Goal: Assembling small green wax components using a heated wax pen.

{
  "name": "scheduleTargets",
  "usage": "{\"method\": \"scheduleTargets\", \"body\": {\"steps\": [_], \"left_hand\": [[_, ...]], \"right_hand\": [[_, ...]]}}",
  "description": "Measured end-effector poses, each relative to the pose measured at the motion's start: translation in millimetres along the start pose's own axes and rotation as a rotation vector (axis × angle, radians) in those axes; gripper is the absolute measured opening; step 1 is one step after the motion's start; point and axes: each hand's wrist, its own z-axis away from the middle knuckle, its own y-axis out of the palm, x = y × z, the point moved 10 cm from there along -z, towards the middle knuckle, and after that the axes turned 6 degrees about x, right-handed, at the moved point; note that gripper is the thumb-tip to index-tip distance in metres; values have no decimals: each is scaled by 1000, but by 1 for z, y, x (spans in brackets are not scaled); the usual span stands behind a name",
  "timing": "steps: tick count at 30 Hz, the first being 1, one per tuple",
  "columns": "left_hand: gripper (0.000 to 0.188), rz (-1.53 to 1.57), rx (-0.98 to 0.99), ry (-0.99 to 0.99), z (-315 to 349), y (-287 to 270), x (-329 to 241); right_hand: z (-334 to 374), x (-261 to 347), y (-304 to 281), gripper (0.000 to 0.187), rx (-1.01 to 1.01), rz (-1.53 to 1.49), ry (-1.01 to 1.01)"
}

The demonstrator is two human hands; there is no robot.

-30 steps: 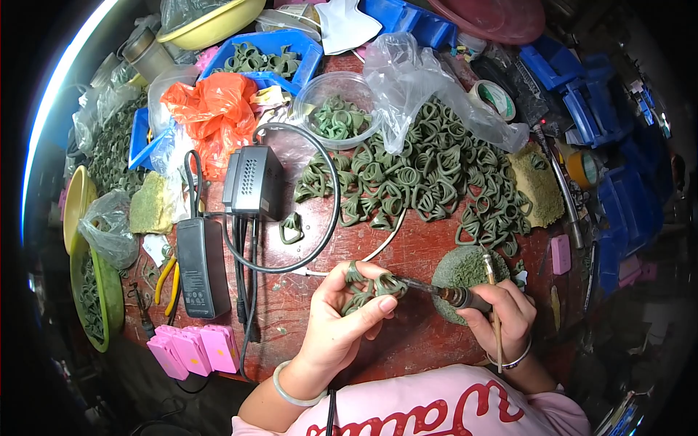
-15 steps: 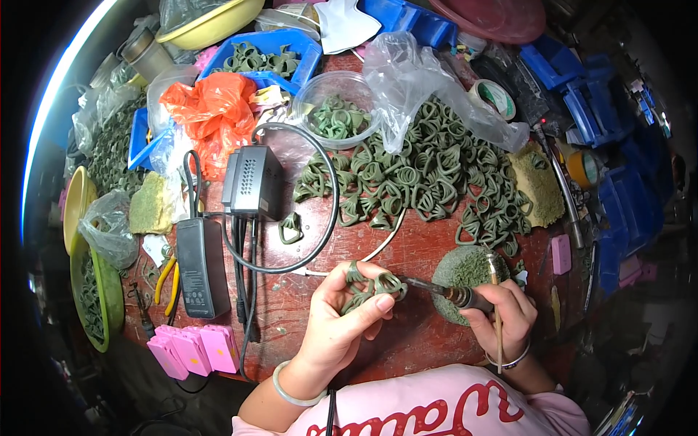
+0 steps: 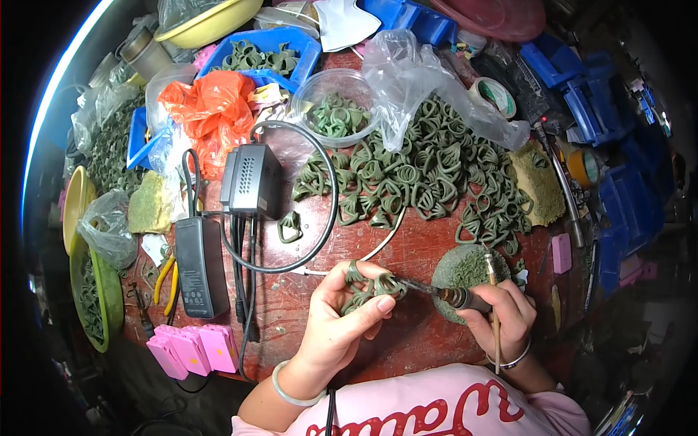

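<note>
My left hand [image 3: 338, 320] pinches dark green wax-like rings [image 3: 391, 286] between thumb and fingers; how many is hard to tell. My right hand [image 3: 507, 316] grips a soldering-iron-like pen [image 3: 456, 296] with a dark collar, its thin metal tip reaching left to the held ring. A slim tool with a light wooden handle [image 3: 496, 330] is also held in that hand, standing nearly upright across the fingers. Behind the pen lies a round green rough-topped block [image 3: 459, 270]. Farther back spreads a big heap of similar green rings [image 3: 429, 171], with one loose ring [image 3: 289, 227] apart from it.
A black power box [image 3: 251, 182] with looping cable and a black adapter [image 3: 200, 269] stand left of centre. Pink blocks [image 3: 193, 351] sit at the near left, by yellow-handled pliers [image 3: 166, 282]. A clear tub [image 3: 336, 109], blue bins [image 3: 305, 51] and plastic bags [image 3: 211, 116] crowd the back.
The pen and the slim tool in my right hand have shifted very slightly. My left hand and the rings stay in place.
</note>
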Motion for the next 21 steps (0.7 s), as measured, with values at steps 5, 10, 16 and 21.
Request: {"method": "scheduleTargets", "body": {"steps": [5, 10, 16, 21], "left_hand": [[28, 1, -3, -3, 3, -1, -2], [29, -6, 11, -8, 1, 0, 0], [30, -16, 14, -30, 1, -1, 2], [31, -20, 13, -35, 1, 0, 3]], "right_hand": [[-2, 2, 1, 29, 8, -15, -4], [0, 0, 1, 29, 8, 0, -4], [0, 0, 2, 30, 8, 0, -10], [-1, 1, 2, 30, 6, 1, -15]]}}
